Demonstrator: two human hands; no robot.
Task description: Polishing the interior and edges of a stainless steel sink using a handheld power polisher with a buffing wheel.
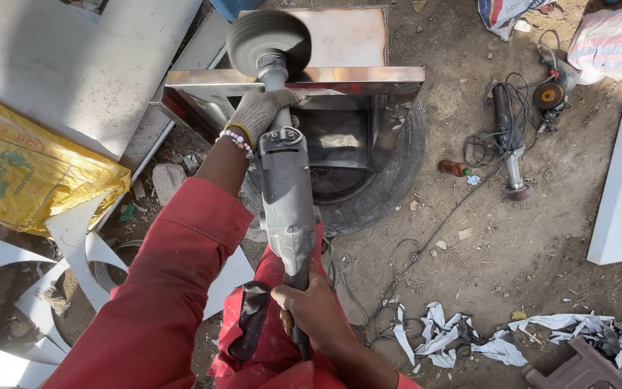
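Gloved left hand (259, 112) and bare right hand (313, 306) both clench the grey grinder (286, 194) beside a yellow sack (23, 173).

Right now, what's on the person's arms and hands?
Left hand: grey knit work glove with a yellowish cuff edge, plus a pink-and-white bead bracelet at the wrist. Left arm: loose red sleeve, pushed up the forearm. Right hand: bare, no glove.

Your left hand (259, 109) wears a knitted grey work glove with a yellowish cuff edge, a pink-and-white bead bracelet (236, 142) at the wrist, and a loose red sleeve (174, 274); your right hand (313, 308) is bare
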